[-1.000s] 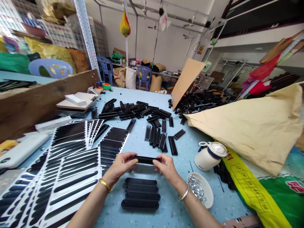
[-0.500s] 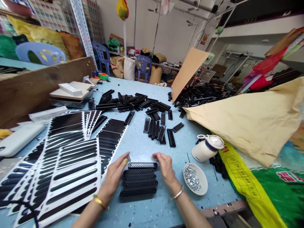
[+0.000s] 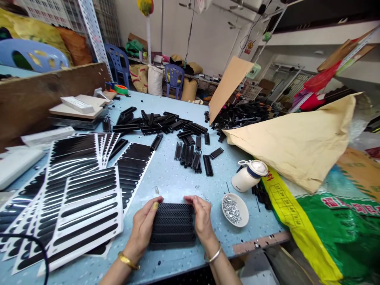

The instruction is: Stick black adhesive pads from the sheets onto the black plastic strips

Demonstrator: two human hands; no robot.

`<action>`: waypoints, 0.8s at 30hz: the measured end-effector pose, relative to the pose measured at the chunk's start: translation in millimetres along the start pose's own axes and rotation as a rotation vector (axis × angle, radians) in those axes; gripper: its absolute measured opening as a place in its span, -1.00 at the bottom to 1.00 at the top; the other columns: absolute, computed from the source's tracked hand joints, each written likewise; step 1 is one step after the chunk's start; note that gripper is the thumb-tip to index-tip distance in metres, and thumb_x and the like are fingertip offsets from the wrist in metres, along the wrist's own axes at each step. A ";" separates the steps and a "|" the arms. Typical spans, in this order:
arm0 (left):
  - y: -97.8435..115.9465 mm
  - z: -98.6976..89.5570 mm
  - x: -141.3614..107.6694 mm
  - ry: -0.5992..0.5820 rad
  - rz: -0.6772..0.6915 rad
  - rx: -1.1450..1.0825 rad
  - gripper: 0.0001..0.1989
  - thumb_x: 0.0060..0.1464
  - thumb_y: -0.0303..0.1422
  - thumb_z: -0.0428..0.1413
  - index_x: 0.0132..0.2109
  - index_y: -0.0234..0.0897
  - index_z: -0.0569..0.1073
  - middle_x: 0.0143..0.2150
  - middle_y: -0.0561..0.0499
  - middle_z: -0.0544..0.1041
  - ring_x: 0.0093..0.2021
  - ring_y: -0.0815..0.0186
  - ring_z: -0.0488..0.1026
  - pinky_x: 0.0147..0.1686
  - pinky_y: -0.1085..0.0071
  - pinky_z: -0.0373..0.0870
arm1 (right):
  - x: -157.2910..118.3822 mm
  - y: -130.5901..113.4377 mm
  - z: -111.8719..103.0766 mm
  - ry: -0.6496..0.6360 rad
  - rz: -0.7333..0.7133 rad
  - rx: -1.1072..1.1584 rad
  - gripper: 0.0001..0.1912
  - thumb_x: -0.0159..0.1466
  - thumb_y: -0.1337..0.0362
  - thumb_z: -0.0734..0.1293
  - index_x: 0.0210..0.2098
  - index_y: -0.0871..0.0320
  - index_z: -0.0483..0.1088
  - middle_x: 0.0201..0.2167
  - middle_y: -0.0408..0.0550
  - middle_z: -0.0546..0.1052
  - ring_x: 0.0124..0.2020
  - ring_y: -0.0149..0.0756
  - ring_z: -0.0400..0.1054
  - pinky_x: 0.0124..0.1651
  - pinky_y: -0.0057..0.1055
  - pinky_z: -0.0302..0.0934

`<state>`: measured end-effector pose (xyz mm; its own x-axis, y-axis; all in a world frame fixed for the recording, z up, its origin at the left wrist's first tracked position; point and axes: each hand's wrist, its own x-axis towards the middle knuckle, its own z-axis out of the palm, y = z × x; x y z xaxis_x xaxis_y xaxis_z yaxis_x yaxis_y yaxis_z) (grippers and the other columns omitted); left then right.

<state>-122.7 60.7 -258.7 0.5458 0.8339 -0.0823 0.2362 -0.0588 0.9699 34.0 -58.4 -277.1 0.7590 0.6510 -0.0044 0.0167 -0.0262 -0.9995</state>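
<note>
Several black textured plastic strips [image 3: 173, 224] lie side by side in a tight block on the blue table, long sides touching. My left hand [image 3: 144, 221] presses the block's left end, its thumb along the near corner and fingers curled round the far one. At the opposite end, my right hand [image 3: 202, 217] closes against the strip ends in the same way. The strips are squeezed between both hands. A white bowl of small metal parts [image 3: 235, 209] stands right of my right hand. Left of my left hand are white sheets with black adhesive strips [image 3: 89, 209].
Loose black plastic pieces [image 3: 160, 123] are heaped across the table's far part. A white lidded cup [image 3: 248, 178] stands behind the bowl. Brown paper [image 3: 291, 134] and a green-yellow sack [image 3: 320, 233] cover the right side. A wooden board [image 3: 53, 95] edges the left.
Both hands have come inward onto the strip ends. The far strip, earlier apart and skewed, now lines up against the others in one even block. The view has shifted slightly.
</note>
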 end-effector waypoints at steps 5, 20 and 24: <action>-10.2 5.1 -16.2 0.044 0.030 0.004 -0.46 0.13 -0.06 0.00 0.16 -0.24 0.43 0.26 -0.06 0.41 0.29 0.05 0.28 0.31 0.17 0.13 | -22.2 5.5 -5.7 0.113 -0.035 -0.026 -0.54 0.39 -0.01 0.14 -0.16 0.17 0.54 -0.13 0.08 0.59 -0.08 -0.11 0.45 0.03 -0.20 0.30; -15.4 -11.6 -8.2 0.073 0.014 0.060 -0.40 0.07 0.03 0.00 0.11 -0.24 0.48 0.18 -0.09 0.50 0.24 -0.01 0.35 0.28 0.10 0.19 | 9.6 -2.5 -32.0 0.128 -0.084 -0.362 -0.52 0.35 0.00 0.16 -0.18 0.25 0.53 -0.24 0.13 0.63 -0.23 -0.11 0.52 -0.24 -0.29 0.40; -7.1 -31.6 4.4 0.106 -0.005 0.081 -0.41 -0.03 0.08 0.06 0.04 -0.16 0.52 0.01 -0.04 0.62 0.12 -0.04 0.47 0.21 0.07 0.30 | 73.1 -18.2 -63.0 0.131 -0.095 -0.604 -0.73 0.17 0.13 0.36 -0.33 0.23 0.57 -0.41 0.09 0.63 -0.37 -0.10 0.51 -0.27 -0.26 0.37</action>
<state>-147.4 82.1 -258.8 0.4574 0.8873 -0.0584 0.3048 -0.0948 0.9477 130.2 -58.1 -257.3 0.8088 0.5745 0.1258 0.4244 -0.4220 -0.8011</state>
